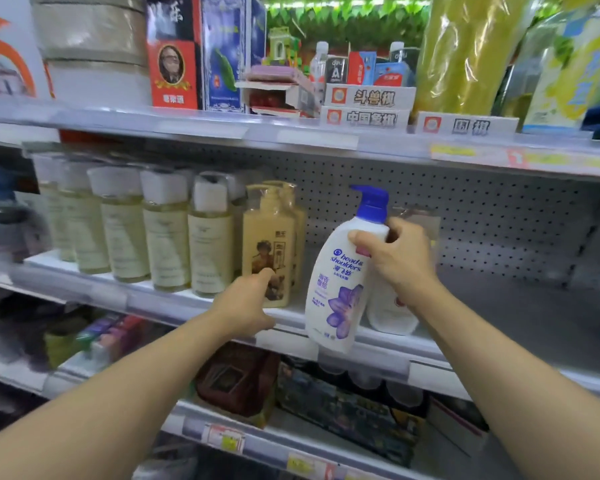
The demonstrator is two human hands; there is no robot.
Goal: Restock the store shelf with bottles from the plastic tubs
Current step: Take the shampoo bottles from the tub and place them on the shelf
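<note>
both arms outstretched; right hand [395, 261] grips white shampoo bottle [340, 282].

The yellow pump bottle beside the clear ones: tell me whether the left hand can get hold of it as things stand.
Probably yes. The left hand already touches the front of the yellow pump bottle, with nothing between them; the shampoo bottle hangs clear to its right.

Both bare arms reach up from the bottom corners toward mid-frame. Left hand [248, 303] has its fingers curled, thumb sticking out. Right hand [397, 258], a bit higher, is curled in a grip.
</note>
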